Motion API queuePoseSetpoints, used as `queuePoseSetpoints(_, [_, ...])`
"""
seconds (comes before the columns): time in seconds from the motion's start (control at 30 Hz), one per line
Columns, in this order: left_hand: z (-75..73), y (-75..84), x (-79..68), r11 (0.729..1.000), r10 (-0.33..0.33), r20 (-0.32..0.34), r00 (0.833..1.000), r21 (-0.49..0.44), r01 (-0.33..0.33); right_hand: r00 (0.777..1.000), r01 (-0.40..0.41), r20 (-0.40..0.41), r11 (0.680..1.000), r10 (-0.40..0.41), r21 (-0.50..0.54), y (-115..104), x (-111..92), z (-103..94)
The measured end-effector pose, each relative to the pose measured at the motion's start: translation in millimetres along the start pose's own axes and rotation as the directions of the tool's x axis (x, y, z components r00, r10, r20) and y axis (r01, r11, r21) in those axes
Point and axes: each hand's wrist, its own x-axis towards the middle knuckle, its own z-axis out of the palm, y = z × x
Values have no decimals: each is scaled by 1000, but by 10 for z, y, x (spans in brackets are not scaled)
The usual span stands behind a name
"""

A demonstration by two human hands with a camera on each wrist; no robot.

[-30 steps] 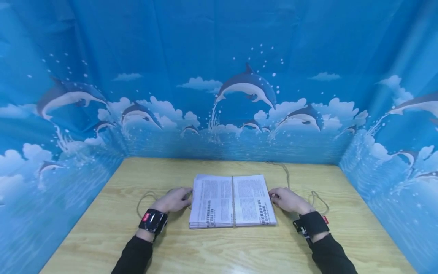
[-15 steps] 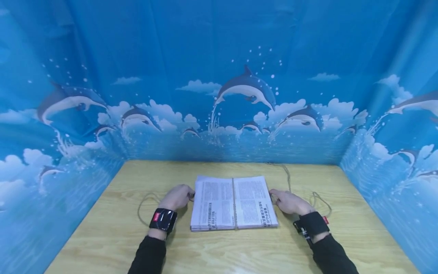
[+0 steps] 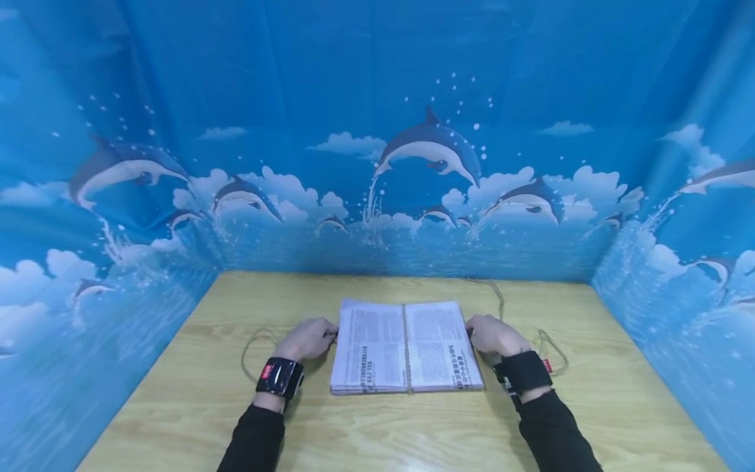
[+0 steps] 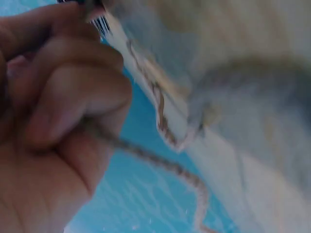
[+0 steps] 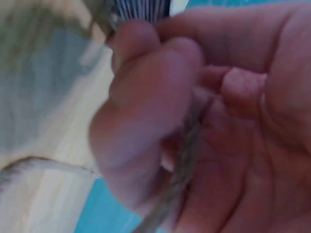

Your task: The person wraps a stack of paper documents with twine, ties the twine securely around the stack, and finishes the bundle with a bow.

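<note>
A stack of newspapers (image 3: 377, 367) lies flat on the table in the head view, with one line of twine (image 3: 406, 347) running front to back across its top. My left hand (image 3: 308, 337) is at the stack's left edge. In the left wrist view its curled fingers grip a length of twine (image 4: 158, 159), whose loose part trails away. At the right edge of the stack is my right hand (image 3: 494, 334). Twine (image 5: 187, 150) also passes through its curled fingers in the right wrist view. The stack's side edges (image 5: 143, 9) show just beyond those fingertips.
Loose twine loops lie on the wooden table (image 3: 377, 432), a left loop (image 3: 244, 354) and a right loop (image 3: 554, 347) outside the hands. Another twine length (image 3: 500, 298) runs towards the back edge. A blue dolphin-print curtain (image 3: 330, 164) encloses the back and sides.
My left hand has moved right and closer in to the stack's edge. The fingers of my right hand have curled in more, and its wrist has shifted slightly left.
</note>
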Motion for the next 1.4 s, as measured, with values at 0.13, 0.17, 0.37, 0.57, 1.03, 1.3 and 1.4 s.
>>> queuePoseSetpoints(0.13, [37, 33, 29, 1000, 16, 14, 1000, 4, -16, 1000, 14, -13, 1000, -14, -6, 46, -14, 17])
queuePoseSetpoints(0.17, [38, 43, 34, 1000, 6, 12, 1000, 3, -6, 1000, 17, -12, 1000, -17, -5, 45, -15, 15])
queuePoseSetpoints(0.37, [16, 83, 54, 999, -28, -2, 1000, 38, 28, 1000, 19, 15, 1000, -18, -10, -13, -3, -9])
queuePoseSetpoints(0.57, [24, 78, 82, 994, 2, -46, 999, 107, 2, 996, 80, -33, 995, -83, -66, 22, 25, -3])
queuePoseSetpoints(1.03, [95, 60, 56, 988, 40, -89, 995, 150, -27, 982, 168, -85, 986, -167, 0, 202, -32, 106])
queuePoseSetpoints(1.3, [67, 39, 39, 992, 33, -88, 996, 127, -22, 984, 169, -64, 985, -167, 27, 284, -43, 52])
queuePoseSetpoints(1.4, [49, 36, 27, 992, 30, -97, 995, 124, -18, 983, 176, -59, 984, -176, -5, 276, -46, 52])
